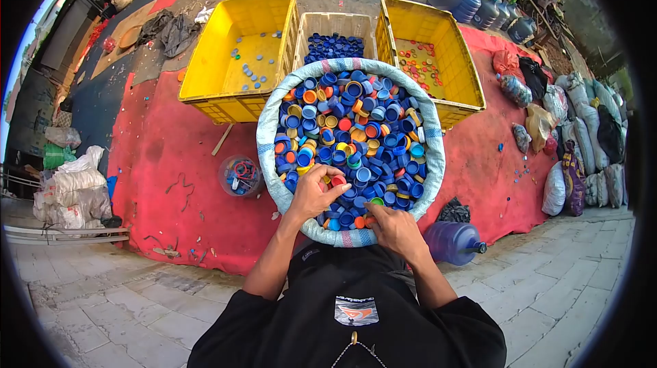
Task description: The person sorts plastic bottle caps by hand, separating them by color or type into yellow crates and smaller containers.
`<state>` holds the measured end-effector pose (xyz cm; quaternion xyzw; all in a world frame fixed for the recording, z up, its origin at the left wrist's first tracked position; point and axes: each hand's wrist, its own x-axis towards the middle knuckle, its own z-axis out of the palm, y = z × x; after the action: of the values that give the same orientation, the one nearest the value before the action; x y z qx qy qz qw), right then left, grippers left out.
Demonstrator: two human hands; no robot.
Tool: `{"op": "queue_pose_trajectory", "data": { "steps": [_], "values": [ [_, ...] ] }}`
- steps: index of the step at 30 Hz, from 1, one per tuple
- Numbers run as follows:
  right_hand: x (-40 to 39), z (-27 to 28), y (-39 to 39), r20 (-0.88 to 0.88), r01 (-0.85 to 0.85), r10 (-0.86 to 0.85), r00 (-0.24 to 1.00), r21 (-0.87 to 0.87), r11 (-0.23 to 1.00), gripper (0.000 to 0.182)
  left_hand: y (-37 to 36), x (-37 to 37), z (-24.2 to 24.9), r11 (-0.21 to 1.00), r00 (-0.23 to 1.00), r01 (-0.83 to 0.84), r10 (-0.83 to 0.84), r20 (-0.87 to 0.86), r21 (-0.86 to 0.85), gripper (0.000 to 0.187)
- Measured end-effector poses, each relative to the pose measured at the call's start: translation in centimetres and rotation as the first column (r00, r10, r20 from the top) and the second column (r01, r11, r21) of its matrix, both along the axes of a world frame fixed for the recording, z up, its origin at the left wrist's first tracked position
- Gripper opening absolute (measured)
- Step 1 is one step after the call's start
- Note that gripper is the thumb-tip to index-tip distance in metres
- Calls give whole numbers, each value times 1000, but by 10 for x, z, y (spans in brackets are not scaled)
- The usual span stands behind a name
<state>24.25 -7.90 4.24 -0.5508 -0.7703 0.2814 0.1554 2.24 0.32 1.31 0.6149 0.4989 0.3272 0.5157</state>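
A round sack with a rolled, pale blue-green rim (265, 138) stands in front of me, filled with loose bottle caps (373, 152), mostly blue, with orange, yellow and red ones mixed in. My left hand (315, 193) is over the near left part of the pile, its thumb and fingers closed on a red bottle cap (338, 180). At the near right side, my right hand (397, 230) touches the caps with its index finger stretched out. A green cap (377, 201) lies close to that fingertip. The undersides of the right fingers are partly hidden.
Beyond the sack stand a yellow crate (229, 104) with a few grey-blue caps, a white crate (369, 26) of blue caps, and another yellow crate (465, 87) with red and orange caps. A clear tub (229, 186) sits left; a large water bottle (452, 243) lies right.
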Motion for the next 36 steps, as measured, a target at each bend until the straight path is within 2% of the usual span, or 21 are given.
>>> {"op": "queue_pose_trajectory", "data": {
  "steps": [1, 2, 3, 5, 9, 10, 13, 15, 16, 17, 18, 21, 22, 25, 26, 28, 29, 31, 33, 35, 36],
  "values": [
    [-3, 3, 1, 17, -4, 4, 1000, 8, 1000, 38, -1, -2, -1, 991, 991, -32, 48, 125, -128, 29],
    [-4, 5, 1, 33, -8, 7, 999, 14, 1000, 37, -1, -3, -3, 990, 961, -92, 115, 250, -103, 25],
    [-4, 4, 1, 59, -27, 27, 998, -3, 1000, 37, -1, -9, 0, 930, 899, -76, 220, 378, -360, 26],
    [-4, 0, 3, 106, -63, 67, 992, -40, 997, 36, -2, -11, -2, 851, 696, -15, 386, 605, -526, 17],
    [-3, 5, 7, 25, -59, 60, 998, -60, 996, 31, -4, -10, 8, 783, 538, 60, 498, 681, -619, 11],
    [-1, 5, 8, -106, -24, 29, 994, 52, 998, 29, -4, -9, 9, 760, 518, 113, 505, 691, -640, 11],
    [9, 14, 22, -361, 169, -217, 907, -160, 972, 27, 0, 6, 15, 704, 547, 120, 541, 639, -699, 12],
    [13, 18, 30, -642, 291, -562, 522, -486, 825, 22, 2, 23, 30, 659, 567, 90, 582, 582, -746, 14],
    [25, 11, 33, -749, 148, -621, 231, -604, 783, 22, 6, 32, 31, 661, 550, 124, 575, 606, -740, 14],
    [41, 3, 37, -745, -34, -662, -80, -662, 749, 22, 8, 42, 32, 661, 534, 158, 567, 627, -733, 15],
    [49, 6, 40, -749, -62, -638, -179, -638, 767, 26, 12, 53, 34, 666, 538, 182, 548, 640, -724, 18],
    [62, 15, 44, -649, 123, -630, -426, -732, 670, 32, 26, 93, 49, 646, 497, 281, 535, 684, -710, 23],
    [71, 11, 44, -643, 129, -584, -495, -719, 683, 37, 32, 108, 54, 635, 489, 305, 535, 689, -710, 24],
    [95, 8, 53, -558, 174, -536, -634, -777, 604, 33, 61, 156, 42, 571, 483, 401, 533, 695, -717, 23],
    [104, 4, 58, -534, 166, -523, -664, -788, 593, 34, 76, 172, 32, 561, 447, 450, 531, 720, -694, 21],
    [129, -13, 84, -557, 118, -509, -657, -742, 659, 34, 100, 208, 44, 593, 523, 346, 521, 674, -727, 21],
    [142, -16, 99, -567, 91, -507, -650, -720, 688, 34, 123, 227, 37, 546, 478, 393, 566, 672, -740, 24],
    [163, 9, 153, -612, 77, -408, -677, -611, 788, 37, 172, 264, 52, 658, 444, 369, 495, 747, -656, 46],
    [187, 4, 215, -693, 215, -315, -648, -564, 797, 45, 220, 285, 52, 729, 362, 358, 468, 807, -583, 63],
    [198, 9, 229, -714, 307, -380, -588, -632, 711, 58, 184, 281, 131, 765, 496, 168, 479, 724, -621, 51],
    [202, 10, 235, -719, 352, -414, -558, -658, 666, 64, 179, 273, 133, 845, 563, 127, 370, 738, -520, 45]
  ]
}}
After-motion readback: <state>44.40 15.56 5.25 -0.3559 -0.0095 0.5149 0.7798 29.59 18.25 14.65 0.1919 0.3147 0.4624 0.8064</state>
